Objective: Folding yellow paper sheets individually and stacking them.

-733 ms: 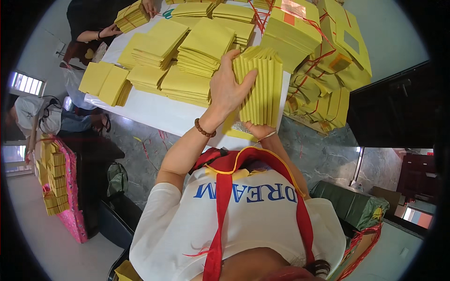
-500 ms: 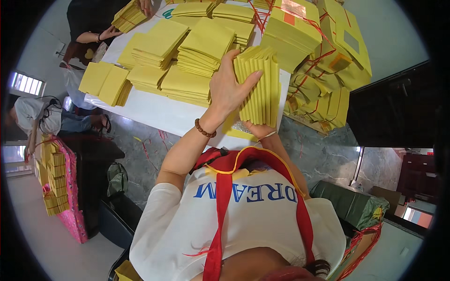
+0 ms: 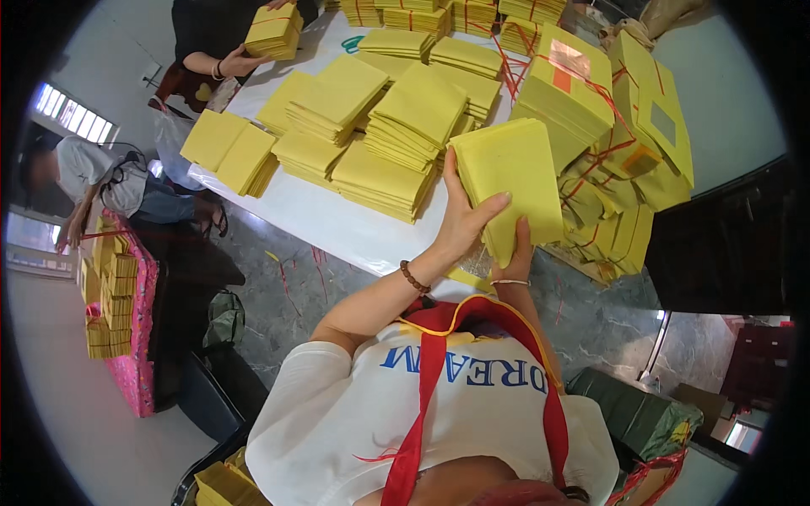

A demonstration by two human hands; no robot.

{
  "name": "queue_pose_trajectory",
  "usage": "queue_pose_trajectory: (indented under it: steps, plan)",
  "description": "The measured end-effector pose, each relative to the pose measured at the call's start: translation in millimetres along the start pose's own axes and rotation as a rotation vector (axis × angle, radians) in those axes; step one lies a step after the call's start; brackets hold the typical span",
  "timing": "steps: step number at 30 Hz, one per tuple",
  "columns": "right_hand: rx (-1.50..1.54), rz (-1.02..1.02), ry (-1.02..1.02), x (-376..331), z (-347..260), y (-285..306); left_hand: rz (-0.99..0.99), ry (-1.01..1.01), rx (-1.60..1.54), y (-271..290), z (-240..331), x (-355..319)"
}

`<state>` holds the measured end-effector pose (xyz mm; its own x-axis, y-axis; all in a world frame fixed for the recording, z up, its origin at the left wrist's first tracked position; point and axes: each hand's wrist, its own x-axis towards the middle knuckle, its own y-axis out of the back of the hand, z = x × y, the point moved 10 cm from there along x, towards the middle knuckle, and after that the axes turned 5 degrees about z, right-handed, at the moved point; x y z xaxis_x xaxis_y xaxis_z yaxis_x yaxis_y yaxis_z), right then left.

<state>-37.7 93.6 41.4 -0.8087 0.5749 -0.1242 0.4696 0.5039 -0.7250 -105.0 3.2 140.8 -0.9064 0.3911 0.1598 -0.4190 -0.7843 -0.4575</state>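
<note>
Above the near edge of the white-covered table (image 3: 333, 234) I hold a stack of folded yellow paper (image 3: 515, 173), its flat face turned up. My left hand (image 3: 467, 221) grips its left side, fingers behind and thumb lying over the front. My right hand (image 3: 515, 257) holds the lower end from below, with part of its fingers hidden by the paper. Just left of the held stack lie several loose stacks of the same yellow paper (image 3: 413, 105), some resting on others.
Red-tied yellow bundles (image 3: 565, 80) pile up at the right. Teal-handled scissors (image 3: 352, 43) lie at the back. A co-worker's hand (image 3: 242, 62) holds a tied bundle (image 3: 274, 34). Another person (image 3: 105, 173) stands left by bundles on a pink-covered surface (image 3: 143, 337).
The stack in my hands has turned from showing its folded edges to showing its flat face. My right hand's fingers now show at its lower end. The whole view has shifted.
</note>
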Motion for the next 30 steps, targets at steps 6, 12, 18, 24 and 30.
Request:
queue_pose_trajectory:
  steps: [6,12,18,24,30]
  plan:
    - [0.091,0.051,0.03,13,-3,-19,0.006,-0.026,0.046,1,-2,12]
    - [0.092,0.101,0.033,22,-12,-46,0.073,-0.035,-0.083,9,16,43]
    - [0.024,-0.153,-0.059,30,-18,-67,0.032,0.042,-0.109,42,73,132]
    - [-0.757,0.014,0.013,33,-17,47,-0.229,0.149,0.094,115,115,300]
    - [-1.014,0.25,-0.043,20,0,129,-0.146,0.428,0.369,208,48,387]
